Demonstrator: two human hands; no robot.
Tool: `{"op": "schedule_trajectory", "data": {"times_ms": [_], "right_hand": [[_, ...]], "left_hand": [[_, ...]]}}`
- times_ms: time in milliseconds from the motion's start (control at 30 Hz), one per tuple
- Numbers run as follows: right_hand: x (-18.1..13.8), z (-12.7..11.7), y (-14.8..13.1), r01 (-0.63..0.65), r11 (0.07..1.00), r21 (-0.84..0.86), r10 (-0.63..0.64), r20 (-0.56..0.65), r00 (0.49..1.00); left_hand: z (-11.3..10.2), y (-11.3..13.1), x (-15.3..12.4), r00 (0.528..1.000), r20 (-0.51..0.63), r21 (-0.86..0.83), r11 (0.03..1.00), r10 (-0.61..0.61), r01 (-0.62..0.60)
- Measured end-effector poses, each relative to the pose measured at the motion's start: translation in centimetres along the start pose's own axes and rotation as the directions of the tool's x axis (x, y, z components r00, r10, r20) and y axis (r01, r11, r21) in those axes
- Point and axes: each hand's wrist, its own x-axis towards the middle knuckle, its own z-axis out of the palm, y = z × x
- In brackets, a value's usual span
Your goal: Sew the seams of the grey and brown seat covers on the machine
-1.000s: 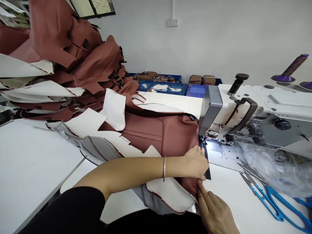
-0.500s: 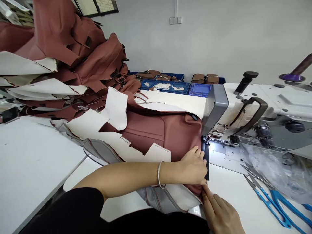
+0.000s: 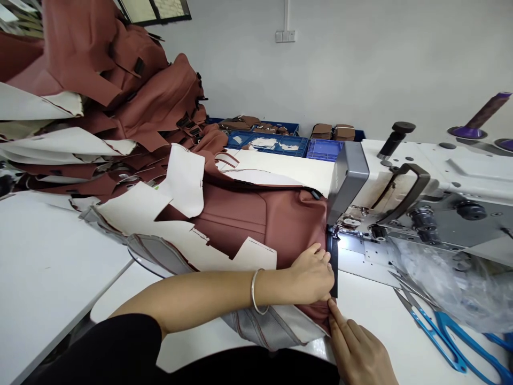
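A brown-red leather seat cover (image 3: 294, 222) with pale fabric backing lies at the sewing machine (image 3: 355, 182), its right edge under the lit needle area. Along that edge runs a black strip (image 3: 332, 262). My left hand (image 3: 313, 272), with a bangle at its wrist, presses on the cover beside the strip, fingers curled over the edge. Just below, my right hand (image 3: 358, 342) pinches the cover's lower right corner between thumb and fingers; the thumb is mostly hidden. The two hands almost touch.
Blue-handled scissors (image 3: 444, 326) and a clear plastic bag (image 3: 436, 283) lie right of my hands. A tall heap of similar covers (image 3: 156, 117) rises at the left. Blue crates (image 3: 324, 148) with brown pieces stand by the wall. A thread spool (image 3: 487, 115) tops the machine.
The view has turned slightly, so most things sit a little further left in the picture. Both hands keep nearly the same hold on the cover, which has hardly moved against the machine.
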Motion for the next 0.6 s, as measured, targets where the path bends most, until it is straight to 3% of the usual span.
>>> {"op": "schedule_trajectory", "data": {"times_ms": [600], "right_hand": [[0.8,0.9,0.8,-0.034,0.999,0.022,0.033,0.010,0.999]], "left_hand": [[1.2,-1.5,1.0,0.998,-0.055,0.053,0.998,0.019,-0.016]]}}
